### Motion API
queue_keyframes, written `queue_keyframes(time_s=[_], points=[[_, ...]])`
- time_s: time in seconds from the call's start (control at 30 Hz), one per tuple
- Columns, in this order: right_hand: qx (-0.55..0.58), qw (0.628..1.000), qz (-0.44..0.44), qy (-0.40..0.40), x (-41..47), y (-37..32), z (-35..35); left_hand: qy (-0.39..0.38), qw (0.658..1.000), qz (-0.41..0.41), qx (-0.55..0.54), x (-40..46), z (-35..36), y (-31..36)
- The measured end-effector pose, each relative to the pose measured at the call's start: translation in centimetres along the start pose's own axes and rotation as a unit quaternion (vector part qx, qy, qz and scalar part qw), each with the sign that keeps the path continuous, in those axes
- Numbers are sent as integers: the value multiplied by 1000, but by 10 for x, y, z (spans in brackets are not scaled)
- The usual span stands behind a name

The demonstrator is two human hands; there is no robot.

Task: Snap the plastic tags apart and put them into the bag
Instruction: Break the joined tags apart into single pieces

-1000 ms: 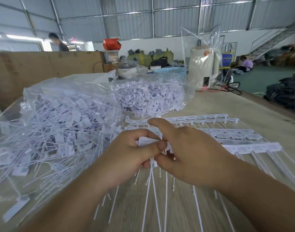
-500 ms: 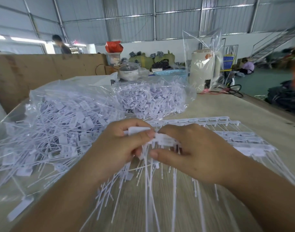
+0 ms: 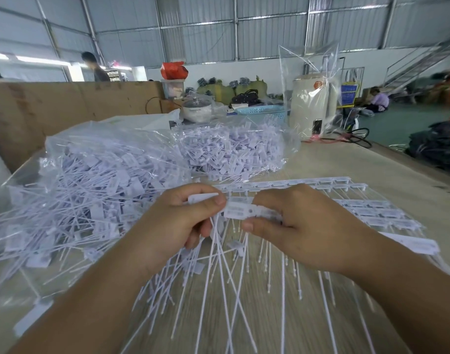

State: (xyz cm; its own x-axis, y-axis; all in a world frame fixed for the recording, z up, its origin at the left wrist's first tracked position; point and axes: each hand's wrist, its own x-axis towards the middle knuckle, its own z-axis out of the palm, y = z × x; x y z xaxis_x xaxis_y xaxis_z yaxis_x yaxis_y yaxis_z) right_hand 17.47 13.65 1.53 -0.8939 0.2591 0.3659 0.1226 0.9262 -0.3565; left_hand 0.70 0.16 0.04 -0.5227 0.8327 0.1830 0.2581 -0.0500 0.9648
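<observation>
- White plastic tags [image 3: 240, 209], long thin white tails, faint grey print on the flags.
- Clear bag [image 3: 98, 159], glossy, packed with white tags.
- Pale wood-grain desk [image 3: 346, 164].
- Brown cardboard [image 3: 65, 108] behind.
- Red bag [image 3: 173, 70]; light blue lattice basket [image 3: 262, 110]; cream appliance [image 3: 312, 106].
- Teal floor [image 3: 402, 123].
</observation>
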Motion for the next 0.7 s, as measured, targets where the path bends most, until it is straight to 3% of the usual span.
queue_keyframes(time_s=[0.4,0.7], points=[[2,1000,-20,16,-1,3,7,-1,997,-17,72,-8,4,8],[4,999,-26,-24,-1,-2,12,-1,991,5,132,-11,6,8]])
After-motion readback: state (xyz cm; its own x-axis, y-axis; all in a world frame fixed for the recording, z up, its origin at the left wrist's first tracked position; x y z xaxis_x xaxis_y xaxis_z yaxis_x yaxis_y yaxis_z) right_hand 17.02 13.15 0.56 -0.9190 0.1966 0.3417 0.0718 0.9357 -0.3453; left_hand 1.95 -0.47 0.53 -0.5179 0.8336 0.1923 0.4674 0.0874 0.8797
